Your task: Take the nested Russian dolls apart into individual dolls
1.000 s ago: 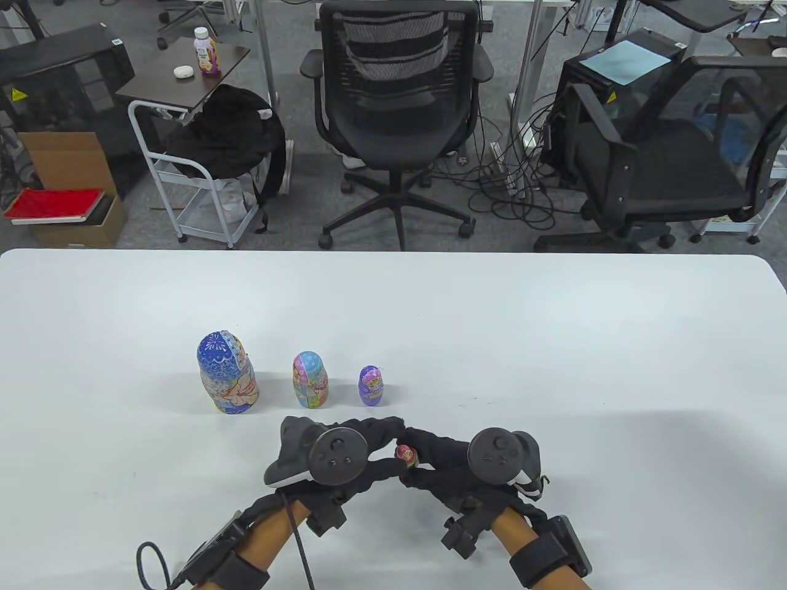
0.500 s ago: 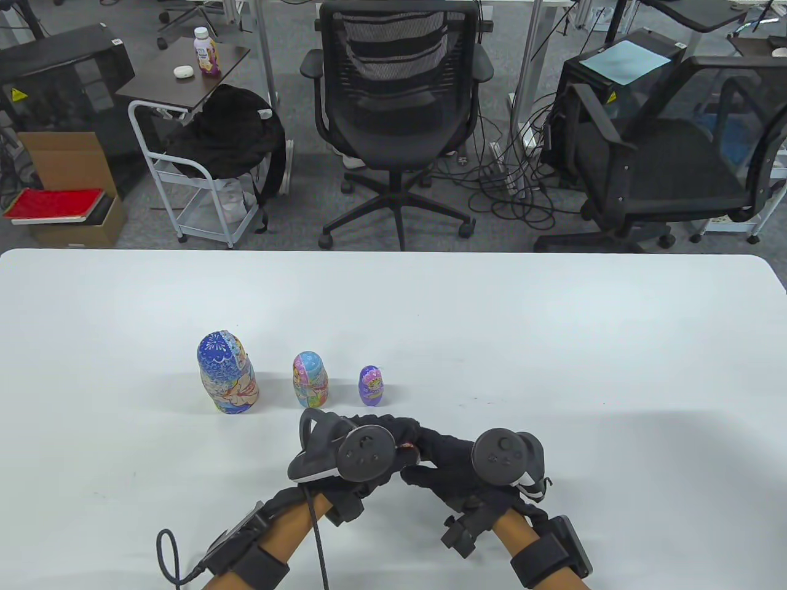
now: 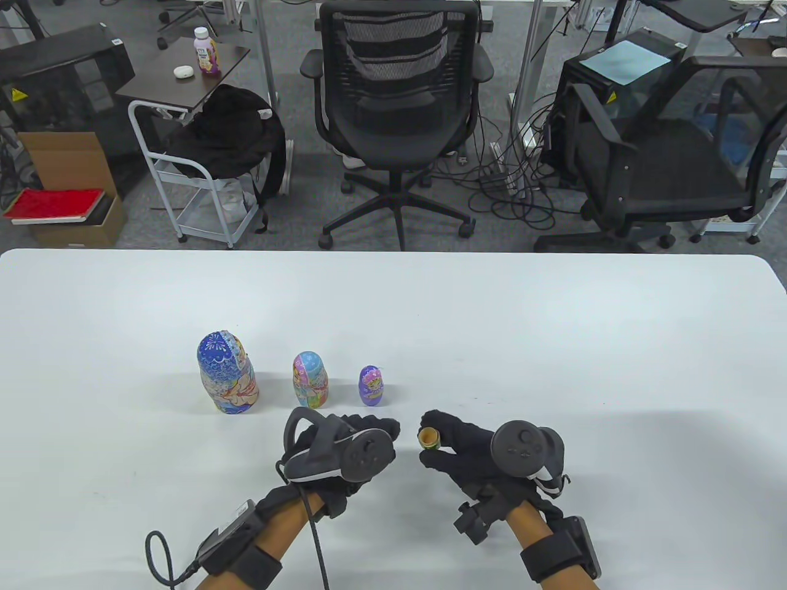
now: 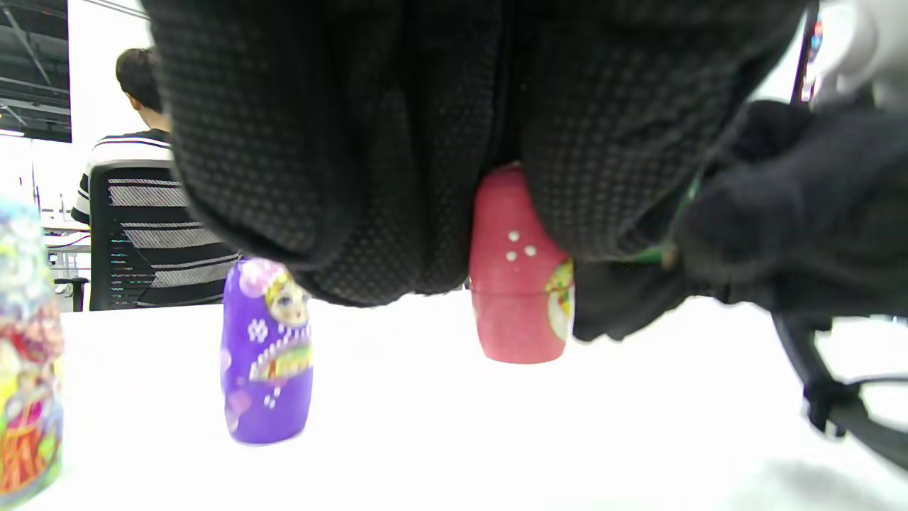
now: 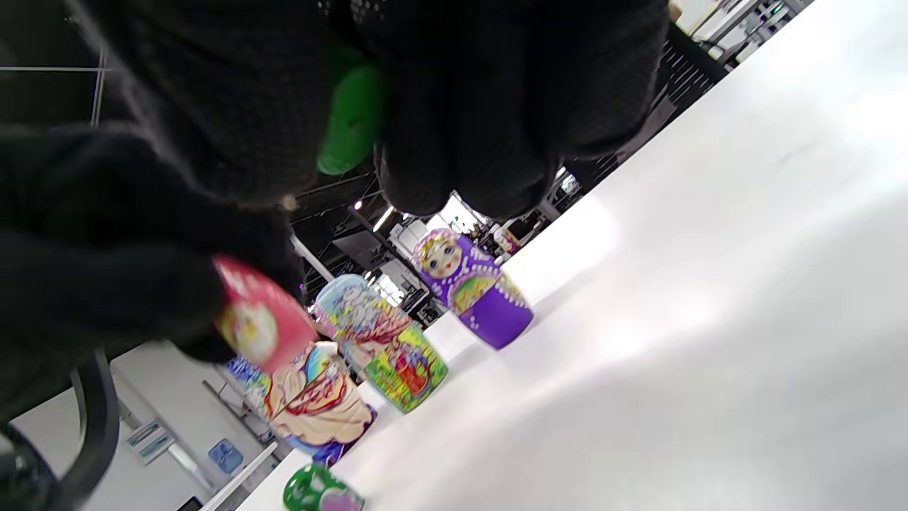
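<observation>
The right hand point(image 3: 467, 452) pinched an open green half-shell point(image 3: 429, 438) between its fingers point(image 3: 438, 421), hollow side up; the left hand point(image 3: 344, 445) curled its fingers point(image 4: 340, 177) round a small red doll point(image 4: 518, 284), hidden under the tracker in the table view; the two hands hung apart, just above the bench point(image 3: 553, 344); beyond them stood the blue doll point(image 3: 226, 373), the pastel doll point(image 3: 310, 380) and the purple doll point(image 3: 372, 386) in a row. The step in hand seemed to be the fourth shell, opened; whether its other half was set down I cannot tell. Next, the red doll likely needed standing beside the purple one, and the green halves rejoining.
</observation>
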Action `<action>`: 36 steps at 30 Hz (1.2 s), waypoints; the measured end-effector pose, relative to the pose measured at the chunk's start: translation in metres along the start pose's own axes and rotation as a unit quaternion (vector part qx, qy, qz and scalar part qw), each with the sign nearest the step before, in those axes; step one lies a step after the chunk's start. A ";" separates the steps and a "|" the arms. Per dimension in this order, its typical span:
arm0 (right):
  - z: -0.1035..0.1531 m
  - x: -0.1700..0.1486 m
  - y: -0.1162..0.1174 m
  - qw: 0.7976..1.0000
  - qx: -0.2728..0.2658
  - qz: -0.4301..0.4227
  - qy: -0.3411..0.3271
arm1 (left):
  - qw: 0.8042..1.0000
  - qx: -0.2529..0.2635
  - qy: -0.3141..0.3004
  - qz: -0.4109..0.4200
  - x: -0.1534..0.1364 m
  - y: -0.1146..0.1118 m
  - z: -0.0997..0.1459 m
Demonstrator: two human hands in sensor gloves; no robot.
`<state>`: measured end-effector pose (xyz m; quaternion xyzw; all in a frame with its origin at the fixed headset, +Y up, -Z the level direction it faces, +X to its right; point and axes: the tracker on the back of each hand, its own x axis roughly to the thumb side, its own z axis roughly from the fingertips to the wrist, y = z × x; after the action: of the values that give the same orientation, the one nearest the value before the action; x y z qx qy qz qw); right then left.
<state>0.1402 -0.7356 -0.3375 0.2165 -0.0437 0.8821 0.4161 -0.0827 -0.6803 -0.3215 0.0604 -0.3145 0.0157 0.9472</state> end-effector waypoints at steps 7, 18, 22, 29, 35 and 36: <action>0.000 -0.007 -0.011 1.000 -0.019 -0.003 0.010 | 0.999 -0.038 -0.003 -0.013 0.005 -0.037 -0.015; -0.001 -0.006 -0.009 1.000 -0.013 0.001 0.006 | 0.998 -0.053 0.001 -0.025 0.001 -0.056 -0.018; -0.001 -0.006 -0.008 1.000 -0.013 0.001 0.004 | 0.998 -0.054 0.002 -0.023 0.001 -0.057 -0.019; 0.000 -0.006 -0.009 1.000 -0.012 0.003 0.003 | 0.999 -0.020 0.020 -0.025 -0.012 -0.025 -0.004; -0.001 -0.003 -0.004 1.000 -0.004 0.007 -0.003 | 0.989 -0.029 0.053 -0.137 -0.040 -0.011 0.024; -0.001 -0.003 -0.004 1.000 -0.003 0.008 -0.003 | 0.987 -0.033 0.058 -0.146 -0.044 -0.012 0.028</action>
<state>0.1445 -0.7345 -0.3400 0.2180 -0.0494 0.8844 0.4097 -0.1338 -0.6954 -0.3267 0.0737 -0.2475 -0.1295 0.9574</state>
